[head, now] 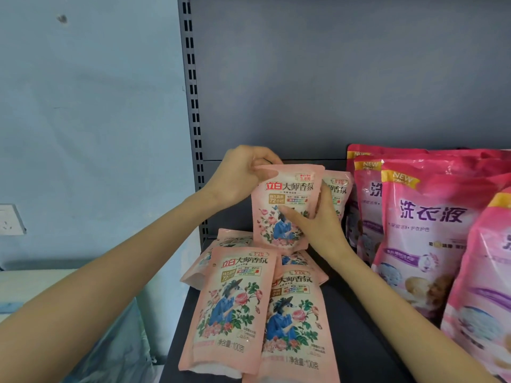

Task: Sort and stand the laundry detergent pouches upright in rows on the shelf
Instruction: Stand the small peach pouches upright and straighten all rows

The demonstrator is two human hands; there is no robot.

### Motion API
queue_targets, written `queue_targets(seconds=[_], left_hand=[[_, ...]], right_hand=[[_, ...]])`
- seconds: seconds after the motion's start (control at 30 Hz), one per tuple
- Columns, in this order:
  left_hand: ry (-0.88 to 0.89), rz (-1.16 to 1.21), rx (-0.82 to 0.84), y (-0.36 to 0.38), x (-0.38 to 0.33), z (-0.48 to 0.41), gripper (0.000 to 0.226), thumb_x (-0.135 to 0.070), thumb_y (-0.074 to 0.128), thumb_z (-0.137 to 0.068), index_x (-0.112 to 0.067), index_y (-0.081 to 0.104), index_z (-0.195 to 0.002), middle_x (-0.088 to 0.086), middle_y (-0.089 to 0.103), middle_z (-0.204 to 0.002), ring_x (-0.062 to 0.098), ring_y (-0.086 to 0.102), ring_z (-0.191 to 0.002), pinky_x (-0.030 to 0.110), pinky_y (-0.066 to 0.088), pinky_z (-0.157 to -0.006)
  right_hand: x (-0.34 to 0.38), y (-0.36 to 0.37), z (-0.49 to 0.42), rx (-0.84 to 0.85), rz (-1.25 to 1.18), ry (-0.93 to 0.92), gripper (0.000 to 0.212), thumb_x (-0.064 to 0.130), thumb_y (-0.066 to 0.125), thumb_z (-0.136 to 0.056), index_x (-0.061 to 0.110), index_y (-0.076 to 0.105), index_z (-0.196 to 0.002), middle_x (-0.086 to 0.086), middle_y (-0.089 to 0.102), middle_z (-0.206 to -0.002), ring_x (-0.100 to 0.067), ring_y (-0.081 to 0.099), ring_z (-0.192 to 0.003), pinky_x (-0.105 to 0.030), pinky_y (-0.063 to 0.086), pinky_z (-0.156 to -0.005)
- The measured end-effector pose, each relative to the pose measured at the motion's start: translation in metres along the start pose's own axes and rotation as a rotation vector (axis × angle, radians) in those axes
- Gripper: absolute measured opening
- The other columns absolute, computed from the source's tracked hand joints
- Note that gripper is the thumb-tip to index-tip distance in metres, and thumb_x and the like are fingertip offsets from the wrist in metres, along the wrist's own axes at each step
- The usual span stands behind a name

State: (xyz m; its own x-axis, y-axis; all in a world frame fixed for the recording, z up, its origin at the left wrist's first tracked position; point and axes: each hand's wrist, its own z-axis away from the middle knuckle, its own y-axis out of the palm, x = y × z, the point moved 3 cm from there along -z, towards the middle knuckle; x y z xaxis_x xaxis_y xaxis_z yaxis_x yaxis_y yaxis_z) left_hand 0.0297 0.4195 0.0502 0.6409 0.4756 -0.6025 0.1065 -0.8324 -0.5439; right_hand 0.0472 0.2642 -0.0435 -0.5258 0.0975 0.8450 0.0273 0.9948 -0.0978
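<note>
Two hands hold one pale pink detergent pouch (279, 225) upright over the back of the dark grey shelf (345, 299). It is a small stand-up pouch printed with roses, a figure in a blue dress, red and black Chinese lettering and a small price tag at its top. The left hand (243, 175) pinches its top left corner with curled fingers. The right hand (312, 219) grips its right edge, thumb laid across the front.

One second pink pouch (338, 192) of the same print stands just behind it, to the right. At least four more, the flat pouches (232, 308), lie overlapping in a loose heap at the shelf's front left; the lower ones are partly hidden.

Four large magenta pouches (431, 217) stand upright on the right, one before another, each marked "NEW" on a yellow corner.
</note>
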Motion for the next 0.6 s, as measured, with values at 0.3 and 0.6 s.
queue_targets(seconds=[0.3, 0.6], left_hand=[[-0.046, 0.205, -0.045, 0.010, 0.013, 0.001, 0.020, -0.013, 0.066, -0.084, -0.019, 0.060, -0.101, -0.002, 0.068, -0.100, 0.018, 0.067, -0.090, 0.030, 0.057, -0.077], [-0.137, 0.485, -0.041, 0.044, 0.030, -0.006, 0.019, -0.006, 0.059, -0.088, -0.009, 0.059, -0.107, 0.004, 0.069, -0.103, 0.018, 0.066, -0.098, 0.032, 0.055, -0.086]], right_hand=[[0.000, -0.008, -0.001, -0.124, -0.246, 0.145, 0.020, 0.008, 0.073, -0.076, 0.023, 0.065, -0.088, 0.005, 0.071, -0.088, -0.008, 0.070, -0.081, -0.027, 0.058, -0.066], [0.009, -0.030, 0.009, -0.283, -0.028, -0.005, 0.021, 0.007, 0.069, -0.081, 0.019, 0.063, -0.097, 0.009, 0.068, -0.089, -0.002, 0.067, -0.081, -0.018, 0.056, -0.066]])
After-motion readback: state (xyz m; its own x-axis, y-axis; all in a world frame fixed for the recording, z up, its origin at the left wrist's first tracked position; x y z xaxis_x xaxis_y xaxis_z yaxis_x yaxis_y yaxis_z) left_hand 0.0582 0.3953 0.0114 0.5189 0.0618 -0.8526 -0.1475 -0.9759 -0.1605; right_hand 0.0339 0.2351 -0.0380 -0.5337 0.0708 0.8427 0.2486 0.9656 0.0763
